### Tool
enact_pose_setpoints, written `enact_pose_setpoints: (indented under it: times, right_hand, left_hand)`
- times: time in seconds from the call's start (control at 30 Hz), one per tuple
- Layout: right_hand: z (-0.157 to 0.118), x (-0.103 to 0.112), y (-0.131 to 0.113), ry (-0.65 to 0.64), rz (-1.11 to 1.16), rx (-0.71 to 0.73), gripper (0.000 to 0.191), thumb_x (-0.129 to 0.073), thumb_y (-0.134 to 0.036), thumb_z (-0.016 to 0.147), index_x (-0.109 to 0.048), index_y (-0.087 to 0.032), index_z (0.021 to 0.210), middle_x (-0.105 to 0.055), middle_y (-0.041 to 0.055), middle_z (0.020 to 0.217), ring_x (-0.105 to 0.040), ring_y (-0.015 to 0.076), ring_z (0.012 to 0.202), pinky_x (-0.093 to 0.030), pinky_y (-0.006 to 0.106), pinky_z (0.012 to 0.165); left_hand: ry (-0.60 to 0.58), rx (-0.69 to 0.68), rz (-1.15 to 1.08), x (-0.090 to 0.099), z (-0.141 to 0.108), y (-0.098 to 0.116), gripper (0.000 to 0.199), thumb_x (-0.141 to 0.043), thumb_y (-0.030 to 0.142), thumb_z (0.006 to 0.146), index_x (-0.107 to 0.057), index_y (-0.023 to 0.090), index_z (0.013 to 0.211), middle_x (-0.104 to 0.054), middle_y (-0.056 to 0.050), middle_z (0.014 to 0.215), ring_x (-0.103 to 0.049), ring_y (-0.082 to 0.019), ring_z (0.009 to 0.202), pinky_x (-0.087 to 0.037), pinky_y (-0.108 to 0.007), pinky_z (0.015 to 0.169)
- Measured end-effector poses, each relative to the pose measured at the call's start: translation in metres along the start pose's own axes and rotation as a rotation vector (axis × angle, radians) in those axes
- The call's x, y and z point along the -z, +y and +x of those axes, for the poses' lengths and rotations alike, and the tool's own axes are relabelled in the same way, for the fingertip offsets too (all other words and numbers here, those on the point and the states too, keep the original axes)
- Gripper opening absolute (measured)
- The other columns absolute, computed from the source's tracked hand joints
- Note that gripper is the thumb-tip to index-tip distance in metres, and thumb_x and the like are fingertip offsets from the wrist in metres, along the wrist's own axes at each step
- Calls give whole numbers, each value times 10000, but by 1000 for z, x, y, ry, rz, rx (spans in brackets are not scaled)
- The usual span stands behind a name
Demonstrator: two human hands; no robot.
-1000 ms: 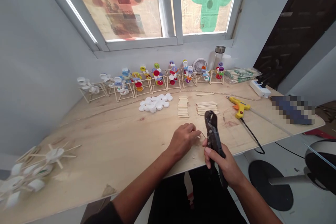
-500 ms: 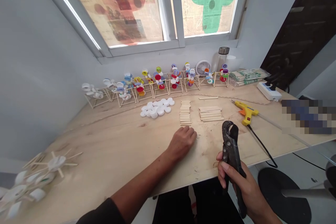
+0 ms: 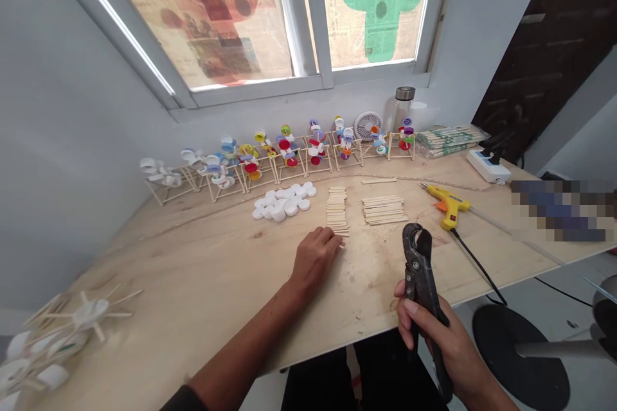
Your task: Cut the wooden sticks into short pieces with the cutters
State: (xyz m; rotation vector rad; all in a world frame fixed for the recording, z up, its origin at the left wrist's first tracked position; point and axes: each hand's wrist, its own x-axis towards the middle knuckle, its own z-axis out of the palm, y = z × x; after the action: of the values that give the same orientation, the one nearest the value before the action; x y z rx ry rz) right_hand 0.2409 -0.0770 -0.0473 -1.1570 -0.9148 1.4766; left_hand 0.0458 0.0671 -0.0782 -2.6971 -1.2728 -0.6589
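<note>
Head view: black steel cutters [image 3: 418, 270] upright in the closed right hand [image 3: 427, 334], left hand [image 3: 314, 261] (fingers loosely curled) just beside a craft-stick stack [image 3: 336, 210]

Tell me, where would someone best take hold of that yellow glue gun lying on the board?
Probably by its handle, coming from above on the near side. The yellow hot glue gun lies on the plywood board with the handle pointing toward the person, so the fingers can wrap around it. That also keeps them away from the nozzle, and the black cord trails off from the handle's base.
</note>
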Motion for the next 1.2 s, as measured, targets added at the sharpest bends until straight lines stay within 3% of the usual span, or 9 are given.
enact_pose_setpoints:
  times: [0.1,0.27,0.43,0.53,0.63,0.8,1.2]
  right_hand:
    - [-1,0,0,-6,-21,7,258,-496,-404,843,-500,-180,972,-498,-13,649,-479,139,558,-360,296,610]
    - [-2,-1,2,0,-3,24,259,-505,-393,841,-499,-171,973,-498,-15,641,-474,128,549,-355,289,609]
    - [-1,1,4,-2,66,21,262,-520,-388,831,-506,-167,970,-502,-13,653,-482,125,545,-361,286,601]
    - [1,3,7,0,88,26,266,-527,-390,825,-511,-168,971,-507,-11,660,-487,131,546,-359,287,595]
    - [2,3,10,-9,107,40,262,-530,-387,824,-506,-171,972,-506,-15,663,-488,129,538,-354,284,589]
    - [0,3,7,-3,136,35,285,-545,-416,807,-514,-177,958,-515,-15,661,-483,127,533,-358,282,593]
    - [-3,4,6,-2,124,55,287,-532,-407,822,-497,-163,969,-519,-9,660,-487,127,541,-360,287,595]
  left_hand:
    - [-61,-26,-8,-1,4,1,191,-406,176,851,-585,177,784,-556,-44,798,-487,-153,748,-386,-263,636]
    - [-75,41,11,-3,8,4,197,-410,205,856,-586,167,775,-575,-53,806,-504,-158,754,-401,-267,648]
    - [-145,106,-28,2,8,17,242,-327,212,887,-564,171,914,-613,-59,885,-547,-168,844,-411,-275,724]
    - [-296,105,32,3,22,32,291,-250,260,910,-527,174,922,-636,-70,831,-581,-189,767,-411,-283,645]
    - [-357,64,50,-2,44,46,251,-262,279,904,-479,182,985,-640,-74,748,-597,-218,683,-402,-292,574]
    - [-446,28,86,-13,73,61,194,-341,210,872,-410,179,1051,-642,-91,741,-621,-234,712,-418,-313,613]
    - [-534,32,137,-17,85,67,222,-317,162,865,-390,153,1074,-648,-121,792,-626,-253,803,-440,-343,657]
